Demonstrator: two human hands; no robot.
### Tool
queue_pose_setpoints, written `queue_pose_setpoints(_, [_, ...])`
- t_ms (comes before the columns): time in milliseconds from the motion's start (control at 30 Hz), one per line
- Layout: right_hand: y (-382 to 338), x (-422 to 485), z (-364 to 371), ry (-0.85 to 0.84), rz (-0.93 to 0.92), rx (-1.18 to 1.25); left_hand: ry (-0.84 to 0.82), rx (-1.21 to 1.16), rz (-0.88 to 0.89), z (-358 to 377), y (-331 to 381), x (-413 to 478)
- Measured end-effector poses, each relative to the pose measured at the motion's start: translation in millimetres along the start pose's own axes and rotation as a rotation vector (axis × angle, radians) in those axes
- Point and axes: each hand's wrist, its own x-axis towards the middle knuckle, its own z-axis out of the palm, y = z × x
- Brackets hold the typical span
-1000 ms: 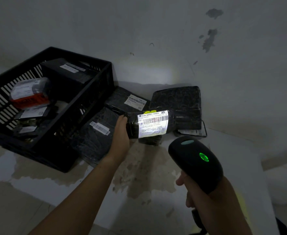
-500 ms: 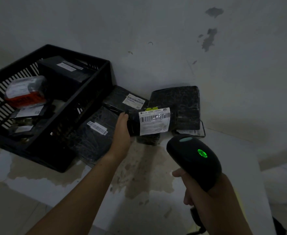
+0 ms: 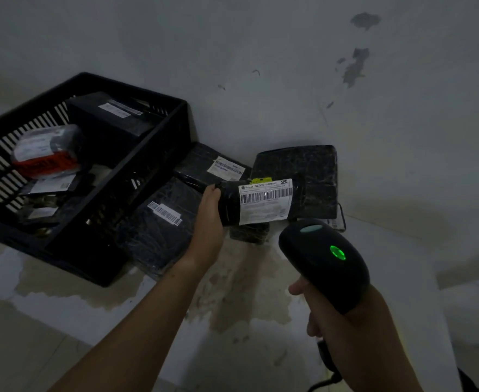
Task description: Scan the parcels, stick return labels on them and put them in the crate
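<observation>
My left hand [image 3: 208, 222] grips the left end of a small black parcel [image 3: 229, 205], lifted above the table with its white barcode label [image 3: 265, 200] facing me. My right hand [image 3: 342, 329] holds a black barcode scanner [image 3: 321, 260] by the handle, its green light on, its head pointing at the label from below right. A black slatted crate [image 3: 159, 154] stands at the left and holds several labelled parcels, one with red tape [image 3: 44, 155]. Three black wrapped parcels lie by the crate: one with a barcode strip [image 3: 159, 230], one behind it [image 3: 204, 168], one against the wall [image 3: 306, 171].
All of this sits on a white, stained tabletop [image 3: 246, 292] set against a grey wall [image 3: 289, 80]. A smaller dark parcel [image 3: 249, 232] lies under the held one. The scanner's cable [image 3: 327, 381] hangs below my right hand. The table's right edge drops to the floor.
The bright scan light on the label seen a second ago has gone out. The parcel and scanner have barely shifted; the scanner's green light stays on.
</observation>
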Motion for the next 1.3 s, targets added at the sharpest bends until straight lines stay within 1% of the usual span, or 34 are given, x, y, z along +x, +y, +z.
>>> queue_pose_setpoints(333, [-0.7,3.5,-0.9,-0.010,-0.014,-0.041,-0.019,-0.021,0.021,6.5,8.0,-12.9])
queue_pose_setpoints(500, [5.3,9.5,-3.3,-0.029,-0.034,-0.067,-0.026,-0.012,-0.008,10.2,8.6,-14.9])
queue_pose_setpoints(600, [20.3,22.7,-2.5,0.007,-0.032,-0.062,-0.015,0.021,-0.085,10.5,0.9,-17.5])
queue_pose_setpoints(733, [68.7,58.6,-1.6,0.056,-0.012,-0.030,0.011,0.079,-0.339,10.1,-28.9,-24.4])
queue_pose_setpoints(767, [83.2,70.0,-1.9,0.067,0.011,-0.043,0.017,0.108,-0.384,8.9,-38.3,-27.5])
queue_pose_setpoints(867, [128.6,110.1,-4.0,0.105,0.102,-0.096,0.029,0.244,-0.447,0.9,-71.3,-37.1])
queue_pose_setpoints(967, [170.0,150.4,-2.7,0.135,0.168,-0.126,-0.040,0.372,-0.525,-4.6,-102.6,-44.5])
queue_pose_setpoints(1167, [242.4,203.4,-0.4,0.253,0.162,-0.254,-0.215,0.677,-0.510,-7.8,-156.1,-54.0])
queue_pose_setpoints(1300, [274.1,220.0,1.5,0.281,0.189,-0.246,-0.298,0.839,-0.443,-14.6,-176.9,-61.5])
